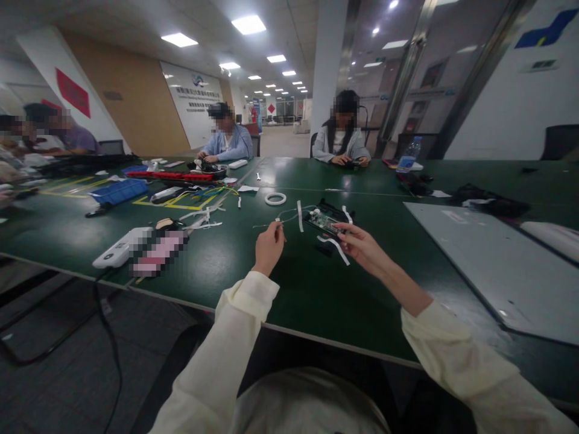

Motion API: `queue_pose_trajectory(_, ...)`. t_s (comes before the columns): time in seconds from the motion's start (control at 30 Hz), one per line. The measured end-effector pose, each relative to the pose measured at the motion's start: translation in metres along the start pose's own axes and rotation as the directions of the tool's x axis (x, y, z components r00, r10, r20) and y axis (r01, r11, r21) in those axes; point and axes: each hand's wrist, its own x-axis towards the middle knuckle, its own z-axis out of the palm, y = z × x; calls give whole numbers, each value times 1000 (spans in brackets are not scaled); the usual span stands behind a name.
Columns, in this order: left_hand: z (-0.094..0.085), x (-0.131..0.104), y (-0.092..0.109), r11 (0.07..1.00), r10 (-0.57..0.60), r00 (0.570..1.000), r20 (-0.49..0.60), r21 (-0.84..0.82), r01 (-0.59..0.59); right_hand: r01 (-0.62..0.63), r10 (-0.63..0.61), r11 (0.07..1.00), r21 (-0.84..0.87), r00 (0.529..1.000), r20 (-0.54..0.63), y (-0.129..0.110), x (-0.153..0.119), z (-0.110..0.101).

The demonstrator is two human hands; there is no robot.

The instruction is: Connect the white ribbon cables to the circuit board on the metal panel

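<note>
Rows of lit ceiling panels (248,25) shine at the top of the frame, and below them we see a long dark green table (217,253). Near the centre of the frame, our left hand (270,247) is curled, with the fingertips closed together on a thin cable (289,210). Slightly right of centre lies the green circuit board (322,222); our right hand (362,248) is partly closed and pinches its near right corner between thumb and fingers. Whether the board is lifted, we cannot tell. White strips (300,216) are around it, and a white ring (275,204) lies beyond our left hand. At the right edge we find a large grey panel (493,271); in the upper centre, two persons sit.
</note>
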Motion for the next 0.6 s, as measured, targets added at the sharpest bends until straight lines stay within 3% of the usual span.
queue_pose_trajectory(0.1, -1, 0, 2, 996, -66, 997, -39, -62, 63, -36, 36, 999, 1, 999, 3, 10, 0, -2)
queue_pose_trajectory(0.17, -4, 0, 4, 998, -67, 991, -113, -20, 65, -52, 52, 999, -1, 999, 15, 13, -1, -4)
queue_pose_trajectory(0.27, -9, 1, 7, 998, 3, 973, -229, 63, 11, -62, 63, 998, -22, 997, 36, 15, -1, -6)
queue_pose_trajectory(0.37, -10, 5, 5, 995, 78, 960, -270, 77, -59, -70, 74, 996, -54, 995, 63, 16, -3, -5)
queue_pose_trajectory(0.43, -7, 9, 2, 992, 107, 965, -240, 86, -89, -72, 78, 995, -71, 994, 78, 16, -6, -3)
queue_pose_trajectory(0.6, 3, 15, -6, 988, 154, 987, -42, 22, -153, -68, 80, 993, -101, 989, 121, 17, -11, 0)
